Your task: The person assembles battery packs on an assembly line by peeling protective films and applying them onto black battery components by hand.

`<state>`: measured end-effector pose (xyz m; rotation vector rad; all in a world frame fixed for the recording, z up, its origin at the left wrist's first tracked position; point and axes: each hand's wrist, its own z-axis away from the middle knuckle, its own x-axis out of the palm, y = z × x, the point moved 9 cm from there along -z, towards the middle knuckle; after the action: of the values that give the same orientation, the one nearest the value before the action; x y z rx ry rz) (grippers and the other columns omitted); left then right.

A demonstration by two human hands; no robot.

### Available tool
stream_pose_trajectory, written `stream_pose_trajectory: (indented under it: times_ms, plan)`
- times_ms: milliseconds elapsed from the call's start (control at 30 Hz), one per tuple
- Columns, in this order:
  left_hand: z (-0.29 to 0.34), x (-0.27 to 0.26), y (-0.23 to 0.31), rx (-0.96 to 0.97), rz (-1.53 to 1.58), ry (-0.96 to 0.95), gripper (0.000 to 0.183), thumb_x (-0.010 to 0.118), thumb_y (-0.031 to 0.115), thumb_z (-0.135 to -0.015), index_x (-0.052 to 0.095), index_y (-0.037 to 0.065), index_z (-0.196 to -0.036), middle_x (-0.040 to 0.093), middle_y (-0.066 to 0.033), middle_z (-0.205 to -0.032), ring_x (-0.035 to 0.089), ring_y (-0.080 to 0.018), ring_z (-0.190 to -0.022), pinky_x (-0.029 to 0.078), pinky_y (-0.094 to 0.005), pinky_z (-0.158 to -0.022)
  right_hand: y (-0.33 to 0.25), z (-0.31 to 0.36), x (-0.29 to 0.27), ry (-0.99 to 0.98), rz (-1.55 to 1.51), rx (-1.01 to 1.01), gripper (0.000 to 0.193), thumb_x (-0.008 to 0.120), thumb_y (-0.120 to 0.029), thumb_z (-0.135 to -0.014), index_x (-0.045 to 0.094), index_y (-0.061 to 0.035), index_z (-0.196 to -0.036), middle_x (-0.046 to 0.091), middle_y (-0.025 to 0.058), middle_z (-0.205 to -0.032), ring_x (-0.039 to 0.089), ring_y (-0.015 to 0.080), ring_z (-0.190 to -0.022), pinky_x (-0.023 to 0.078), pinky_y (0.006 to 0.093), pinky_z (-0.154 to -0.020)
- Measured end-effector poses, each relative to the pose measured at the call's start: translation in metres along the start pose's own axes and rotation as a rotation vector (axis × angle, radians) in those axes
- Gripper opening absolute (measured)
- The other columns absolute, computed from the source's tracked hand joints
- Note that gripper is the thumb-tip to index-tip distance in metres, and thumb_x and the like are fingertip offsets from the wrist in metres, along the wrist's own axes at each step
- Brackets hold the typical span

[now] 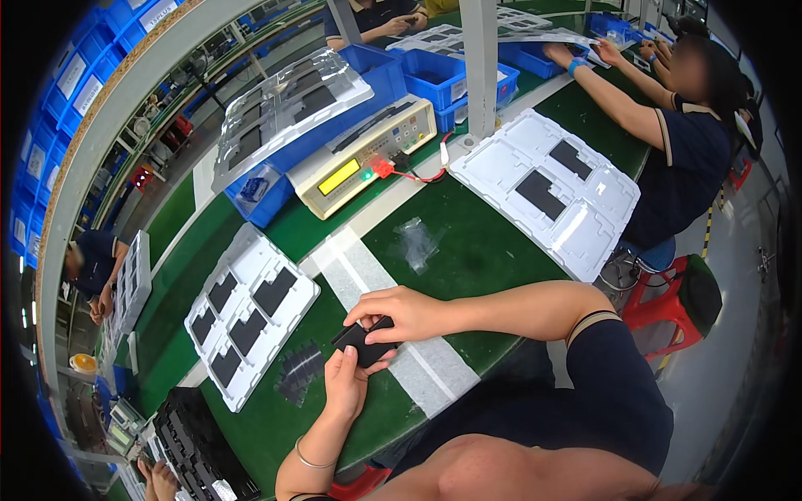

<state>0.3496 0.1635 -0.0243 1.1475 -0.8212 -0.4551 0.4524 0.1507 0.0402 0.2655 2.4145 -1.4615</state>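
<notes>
Over the white strip (434, 377) laid across the green bench top (493, 259), I can see a flat black block (356, 337) held between two bare hands. The left hand (347, 386) grips its near side, thumb against the face; the right hand (403, 314) pinches it from above, fingers closed on it. Just left of the hands lie dark tape strips (301, 373), and beyond these a white moulded tray (249, 251) holding four notched black pieces. Clear film (415, 244) clings to the bench ahead of the hands. Further back sits a cream bench tester (376, 155) with a lit yellow display and a red plug, beside a blue bin (269, 209). To the right, a larger white tray (501, 159) carries two black pieces; past it, a co-worker (689, 167) in a dark shirt reaches forward.
</notes>
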Motion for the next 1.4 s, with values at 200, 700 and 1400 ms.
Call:
stream_pose_trajectory:
  times_ms: [200,700,1400]
  plan:
    - [0.003,0.002,0.002,0.022,0.005,-0.008,0.038,0.033,0.026,-0.093,0.041,-0.002,-0.116,0.053,-0.0149,-0.110,0.059,-0.0291,-0.091,0.052,-0.0301,-0.072,-0.004,0.002,0.002,0.008,0.007,0.022,0.030,0.063,-0.006,-0.069,0.055,-0.0050,-0.097,0.055,0.0065,-0.081,0.055,0.0195,-0.073,0.046,0.0297,-0.067]
    - [0.001,0.003,0.003,0.017,0.002,0.011,0.040,0.038,0.031,-0.091,0.041,0.000,-0.116,0.053,-0.0139,-0.108,0.059,-0.0286,-0.090,0.052,-0.0290,-0.069,-0.003,0.003,0.006,-0.031,0.030,0.003,0.030,0.063,-0.002,-0.070,0.053,-0.0049,-0.098,0.052,0.0057,-0.080,0.053,0.0170,-0.070,0.045,0.0281,-0.063]
    - [0.003,0.004,-0.003,0.015,-0.072,-0.060,0.036,0.032,0.025,-0.093,0.045,-0.006,-0.104,0.058,-0.0169,-0.089,0.060,-0.0221,-0.070,0.049,-0.0291,-0.062,0.024,0.005,0.006,-0.051,-0.112,0.285,0.017,0.058,-0.018,-0.081,0.055,-0.0023,-0.074,0.057,0.0038,-0.065,0.052,0.0088,-0.058,0.042,0.0241,-0.053]
